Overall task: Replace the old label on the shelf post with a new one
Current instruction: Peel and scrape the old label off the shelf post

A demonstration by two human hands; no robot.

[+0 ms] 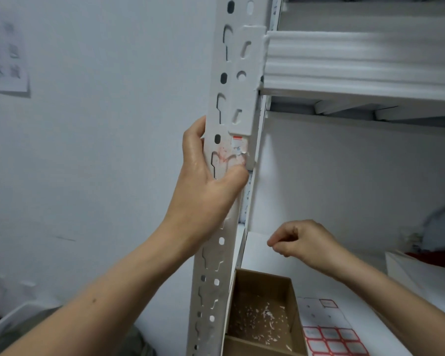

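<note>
A white slotted shelf post [225, 80] rises through the middle of the view. On it, a torn remnant of the old red-edged label [238, 146] clings beside pink smears of residue. My left hand [206, 186] wraps round the post just below the label, thumb on the left edge, fingers on the right. My right hand [301, 238] hovers over the shelf board to the right, fingertips pinched together; whether they hold a scrap is unclear. A sheet of new red-bordered labels [329, 332] lies on the board at the bottom right.
A brown cardboard box [290, 299] strewn with paper scraps sits at the post's foot. The upper shelf beam [357, 62] juts out above. A white box with red contents [421, 268] stands at the right. A paper sheet [8, 55] hangs on the left wall.
</note>
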